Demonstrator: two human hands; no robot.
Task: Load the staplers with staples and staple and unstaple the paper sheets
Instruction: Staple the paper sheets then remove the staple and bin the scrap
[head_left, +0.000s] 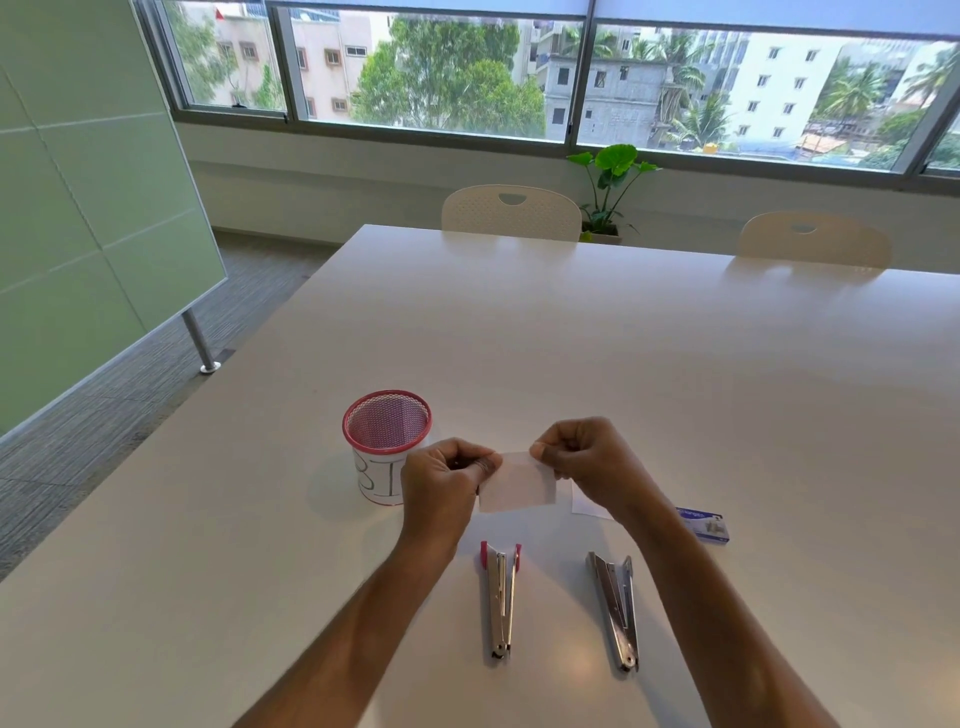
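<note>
A wide white desk (571, 364) carries everything, with two pale chairs (511, 210) tucked at its far edge. Toward the near left stands a pink mesh pen cup (387, 441) wrapped in a white label. The person's left hand (444, 480) and right hand (584, 457) are raised just above the desk, each closed in a pinch on an upper corner of a small white paper sheet (517, 483) held between them. Below the hands lie two staplers, opened out flat and side by side: a pink-ended stapler (500, 597) on the left and a plain metal stapler (615, 608) on the right. A blue staple box (704, 525) rests just right of the right forearm.
</note>
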